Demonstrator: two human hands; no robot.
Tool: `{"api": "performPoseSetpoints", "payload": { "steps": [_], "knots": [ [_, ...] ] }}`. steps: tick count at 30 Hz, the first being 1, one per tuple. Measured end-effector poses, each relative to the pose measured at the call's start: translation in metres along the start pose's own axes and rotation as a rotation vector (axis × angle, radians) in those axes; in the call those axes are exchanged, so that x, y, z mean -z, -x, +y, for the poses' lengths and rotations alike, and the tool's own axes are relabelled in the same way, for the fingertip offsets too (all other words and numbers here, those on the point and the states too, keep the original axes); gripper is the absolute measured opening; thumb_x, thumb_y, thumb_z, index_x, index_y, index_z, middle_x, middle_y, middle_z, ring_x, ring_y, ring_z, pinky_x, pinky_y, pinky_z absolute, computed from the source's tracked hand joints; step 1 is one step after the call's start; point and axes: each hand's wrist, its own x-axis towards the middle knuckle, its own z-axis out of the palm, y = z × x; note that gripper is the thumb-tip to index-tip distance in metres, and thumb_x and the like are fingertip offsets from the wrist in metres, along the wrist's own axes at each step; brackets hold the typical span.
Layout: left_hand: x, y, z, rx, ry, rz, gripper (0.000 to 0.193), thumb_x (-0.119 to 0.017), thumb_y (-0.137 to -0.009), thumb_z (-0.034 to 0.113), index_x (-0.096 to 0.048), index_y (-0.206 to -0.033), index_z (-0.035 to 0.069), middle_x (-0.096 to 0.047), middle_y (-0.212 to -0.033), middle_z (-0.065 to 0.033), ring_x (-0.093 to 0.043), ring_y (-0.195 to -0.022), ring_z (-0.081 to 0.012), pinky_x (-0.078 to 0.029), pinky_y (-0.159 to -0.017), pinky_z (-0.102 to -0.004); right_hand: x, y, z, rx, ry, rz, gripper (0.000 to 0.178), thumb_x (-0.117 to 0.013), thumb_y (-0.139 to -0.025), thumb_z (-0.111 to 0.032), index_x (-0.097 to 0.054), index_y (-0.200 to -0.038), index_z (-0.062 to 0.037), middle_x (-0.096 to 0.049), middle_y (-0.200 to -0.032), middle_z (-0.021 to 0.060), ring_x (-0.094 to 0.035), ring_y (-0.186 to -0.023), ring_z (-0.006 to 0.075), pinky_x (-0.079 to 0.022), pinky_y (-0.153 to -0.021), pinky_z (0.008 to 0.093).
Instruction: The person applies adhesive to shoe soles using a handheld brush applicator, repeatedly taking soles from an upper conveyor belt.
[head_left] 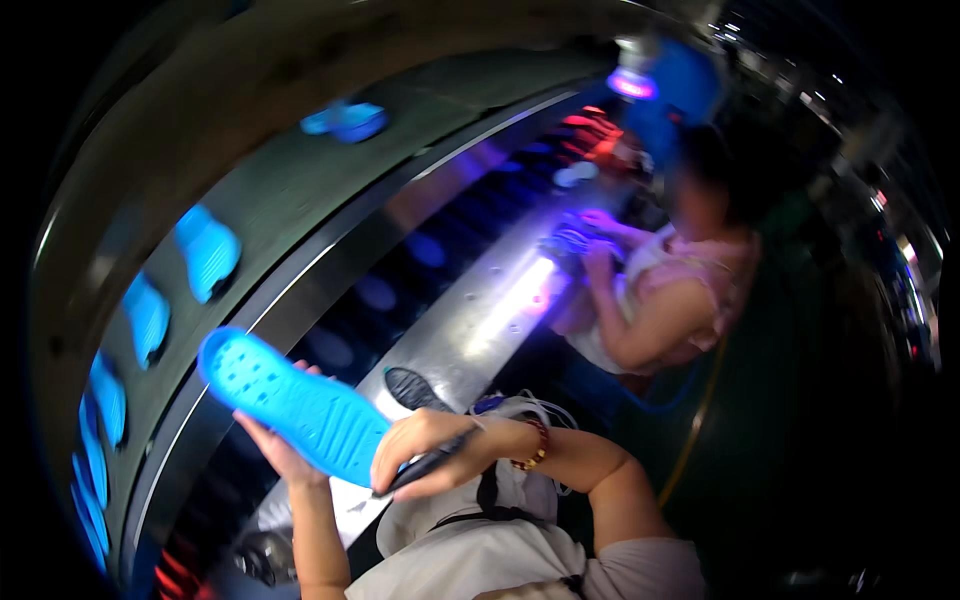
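Observation:
A bright blue shoe sole point(300, 405) is held up tilted, its pitted end at the upper left and ridges across its other end. My left hand point(282, 452) grips it from beneath, with the thumb at the near edge and fingertips showing past the far edge. My right hand point(425, 448) is closed around a slim black pen-like tool point(436, 462), at the sole's lower right end. Whether the tool's tip touches the sole I cannot tell. Beyond my right hand, a black patterned sole point(414, 387) lies on the metal ledge point(455, 345).
Several blue soles point(208, 253) lie on a dark conveyor belt point(265, 185) to the left, behind a metal rail point(300, 290). On my right a co-worker point(665, 300) sits at the same ledge, hands under purple light from a lamp point(632, 83). A transparent object point(265, 556) is at lower left.

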Motion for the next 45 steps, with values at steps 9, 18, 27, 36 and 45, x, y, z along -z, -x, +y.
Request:
{"api": "performPoseSetpoints", "payload": {
  "steps": [9,18,27,36,45],
  "knots": [
    [-0.016,-0.019,-0.009,0.041,0.022,-0.085,0.069,-0.022,-0.086,0.059,-0.031,-0.128,0.005,-0.049,-0.116,-0.0153,-0.05,-0.104,-0.0285,-0.039,-0.092,-0.0423,0.01,0.029,0.006,-0.034,0.084,0.238,0.019,-0.067,-0.067,-0.004,-0.064,-0.086,-0.0011,-0.064,-0.084,0.0108,-0.061,-0.077,0.0174,-0.047,-0.07,0.0269],
    [-0.021,-0.013,0.002,-0.043,-0.063,-0.061,0.071,-0.023,-0.085,0.06,-0.033,-0.126,0.003,-0.049,-0.116,-0.0159,-0.051,-0.104,-0.0259,-0.041,-0.09,-0.0414,0.012,0.037,0.012,-0.06,0.058,0.198,0.024,-0.068,-0.067,-0.004,-0.064,-0.091,-0.0027,-0.061,-0.096,0.0141,-0.058,-0.093,0.0215,-0.043,-0.082,0.0282],
    [-0.032,0.012,-0.018,-0.013,0.115,-0.148,0.063,-0.033,-0.087,0.051,-0.034,-0.127,0.001,-0.047,-0.119,-0.0162,-0.048,-0.107,-0.029,-0.036,-0.094,-0.0413,-0.012,0.017,0.008,-0.188,-0.659,0.823,0.018,-0.058,-0.077,0.001,-0.058,-0.094,0.0046,-0.062,-0.09,0.0128,-0.059,-0.081,0.0138,-0.046,-0.074,0.0231],
    [-0.026,0.014,-0.008,0.148,0.391,-0.133,0.05,-0.042,-0.086,0.039,-0.044,-0.118,0.0,-0.056,-0.107,-0.0142,-0.057,-0.094,-0.0245,-0.046,-0.083,-0.0364,-0.021,0.017,-0.001,-0.315,-0.22,0.708,0.021,-0.063,-0.07,0.003,-0.059,-0.091,0.0052,-0.062,-0.093,0.0168,-0.061,-0.084,0.019,-0.047,-0.078,0.0283],
    [-0.024,0.007,0.006,0.176,0.172,-0.066,0.053,-0.046,-0.083,0.037,-0.042,-0.12,-0.001,-0.054,-0.11,-0.0165,-0.056,-0.097,-0.0252,-0.044,-0.086,-0.0367,0.009,0.004,-0.008,-0.129,0.198,0.306,0.018,-0.065,-0.065,0.002,-0.063,-0.083,0.0025,-0.064,-0.086,0.0161,-0.063,-0.083,0.0235,-0.048,-0.076,0.0295]
  ]
}}
